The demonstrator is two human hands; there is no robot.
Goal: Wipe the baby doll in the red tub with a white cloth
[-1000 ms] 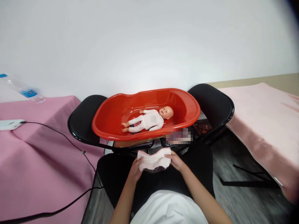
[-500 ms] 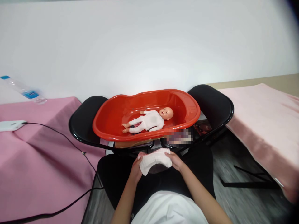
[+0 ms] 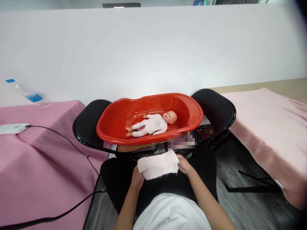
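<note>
A folded white cloth [image 3: 158, 164] with a faint pink tint is stretched between my two hands above my lap. My left hand [image 3: 137, 179] grips its left end, and part of the fingers is hidden behind the fabric. At the right end my right hand [image 3: 184, 164] pinches the edge. Beyond the cloth, a baby doll [image 3: 153, 124] in a white suit lies on its back in a red baby bathtub [image 3: 115, 139], head to the right and feet to the left. Neither hand touches the doll or the tub.
Black chairs [image 3: 87, 126] support the tub against a white partition [image 3: 153, 54]. On the left, a pink-covered table [image 3: 48, 179] bears a plastic bottle [image 3: 31, 95], a white device [image 3: 14, 128] and a black cable [image 3: 69, 209]. A pale pink covered table [image 3: 268, 127] stands on the right.
The cloth has gone from sagging and bunched to flatter and straighter between my hands, with more of its white face showing. My hands have moved slightly apart. The doll lies as before.
</note>
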